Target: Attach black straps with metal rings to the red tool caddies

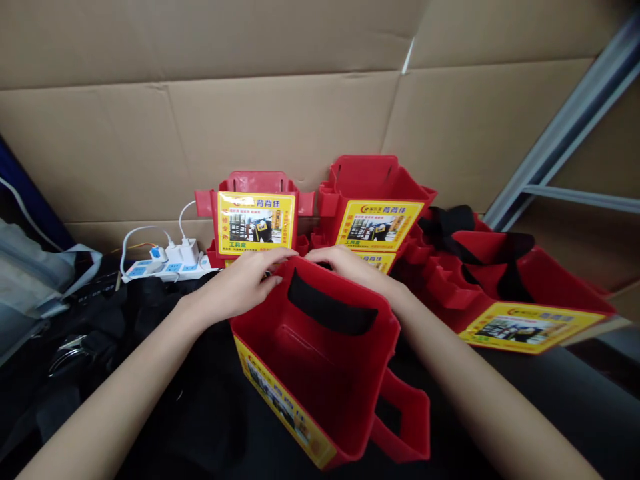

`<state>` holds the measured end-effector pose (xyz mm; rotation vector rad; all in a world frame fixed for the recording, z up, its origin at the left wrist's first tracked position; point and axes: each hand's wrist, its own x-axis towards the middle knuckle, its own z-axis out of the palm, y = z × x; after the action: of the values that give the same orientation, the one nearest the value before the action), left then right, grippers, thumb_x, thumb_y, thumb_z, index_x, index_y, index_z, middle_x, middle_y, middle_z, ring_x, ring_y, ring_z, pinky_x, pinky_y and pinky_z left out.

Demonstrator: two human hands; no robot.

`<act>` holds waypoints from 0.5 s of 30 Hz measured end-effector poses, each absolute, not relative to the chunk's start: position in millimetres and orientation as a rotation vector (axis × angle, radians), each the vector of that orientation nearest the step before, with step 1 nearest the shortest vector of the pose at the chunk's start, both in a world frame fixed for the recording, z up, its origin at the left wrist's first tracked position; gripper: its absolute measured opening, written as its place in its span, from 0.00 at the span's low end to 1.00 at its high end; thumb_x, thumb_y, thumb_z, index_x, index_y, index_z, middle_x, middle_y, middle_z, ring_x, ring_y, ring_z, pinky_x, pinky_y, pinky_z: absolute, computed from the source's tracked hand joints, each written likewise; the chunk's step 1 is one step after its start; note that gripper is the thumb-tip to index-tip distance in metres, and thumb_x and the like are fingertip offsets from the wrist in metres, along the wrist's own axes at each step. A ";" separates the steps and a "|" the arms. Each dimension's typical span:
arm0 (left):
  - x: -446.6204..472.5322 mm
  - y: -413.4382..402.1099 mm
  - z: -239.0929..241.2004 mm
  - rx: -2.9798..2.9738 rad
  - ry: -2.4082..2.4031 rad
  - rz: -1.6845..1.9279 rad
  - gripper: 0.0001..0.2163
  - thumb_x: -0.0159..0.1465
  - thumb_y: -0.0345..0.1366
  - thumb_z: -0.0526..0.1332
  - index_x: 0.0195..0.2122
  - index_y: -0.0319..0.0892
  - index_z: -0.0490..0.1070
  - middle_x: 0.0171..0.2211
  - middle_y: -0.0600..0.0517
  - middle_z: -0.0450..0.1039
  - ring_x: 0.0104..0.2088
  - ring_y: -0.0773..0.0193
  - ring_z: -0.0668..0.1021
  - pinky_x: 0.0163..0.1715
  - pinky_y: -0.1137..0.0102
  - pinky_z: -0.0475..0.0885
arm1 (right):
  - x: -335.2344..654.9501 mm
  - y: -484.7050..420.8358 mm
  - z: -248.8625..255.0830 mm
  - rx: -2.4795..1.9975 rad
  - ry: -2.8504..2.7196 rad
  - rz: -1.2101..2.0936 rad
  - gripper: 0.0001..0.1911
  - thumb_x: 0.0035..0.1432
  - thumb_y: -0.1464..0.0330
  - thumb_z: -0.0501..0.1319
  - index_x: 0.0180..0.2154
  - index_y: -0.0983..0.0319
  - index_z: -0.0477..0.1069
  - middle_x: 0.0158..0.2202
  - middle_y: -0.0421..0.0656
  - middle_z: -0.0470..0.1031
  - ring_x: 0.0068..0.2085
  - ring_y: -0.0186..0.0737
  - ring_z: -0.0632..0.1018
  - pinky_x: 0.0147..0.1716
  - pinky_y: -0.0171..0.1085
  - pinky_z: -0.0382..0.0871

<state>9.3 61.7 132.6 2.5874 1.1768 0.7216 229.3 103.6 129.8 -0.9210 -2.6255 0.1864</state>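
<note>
A red plastic tool box [320, 380] with a yellow label lies tilted in front of me, its open mouth up. A black strap [330, 310] runs across the inside of its far wall. My left hand [245, 283] rests on the far left rim with its fingers curled over the edge near the strap's end. My right hand [353, 267] sits on the far right rim behind the strap, fingers bent down over it. What the fingertips pinch is hidden behind the rim.
Two more red boxes [256, 213] [373, 200] with yellow labels stand against a cardboard wall [300, 100]. A third red box [515, 300] with black straps lies at right. A white power strip [167, 265] with chargers is at left, over black fabric [100, 347]. A metal shelf frame [565, 133] rises right.
</note>
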 end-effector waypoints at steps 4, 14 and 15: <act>2.2 63.0 131.9 2.605 1.194 0.635 0.20 0.60 0.30 0.55 0.54 0.44 0.60 0.51 0.49 0.68 0.48 0.60 0.72 0.47 0.64 0.68 | 238.0 109.6 132.3 -1.246 -2.590 -0.004 0.11 0.56 0.72 0.54 0.36 0.60 0.74 0.35 0.43 0.78 0.36 0.39 0.77 0.35 0.34 0.66; 10.0 36.6 141.4 2.680 1.322 0.487 0.16 0.58 0.29 0.54 0.48 0.45 0.62 0.44 0.49 0.71 0.43 0.57 0.73 0.40 0.63 0.69 | 249.8 124.3 123.6 -1.531 -2.592 -0.077 0.13 0.49 0.76 0.55 0.36 0.60 0.74 0.36 0.45 0.77 0.39 0.43 0.76 0.35 0.34 0.64; 8.7 32.7 143.3 2.676 1.350 0.442 0.15 0.57 0.29 0.54 0.47 0.44 0.63 0.41 0.49 0.72 0.40 0.57 0.74 0.38 0.64 0.69 | 254.1 127.3 120.7 -1.574 -2.610 -0.034 0.11 0.46 0.77 0.56 0.32 0.62 0.74 0.32 0.45 0.77 0.35 0.42 0.76 0.32 0.33 0.64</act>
<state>8.7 32.7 143.3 2.6761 1.3502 0.4415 254.1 127.3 120.7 -1.5742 -2.6097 -0.0336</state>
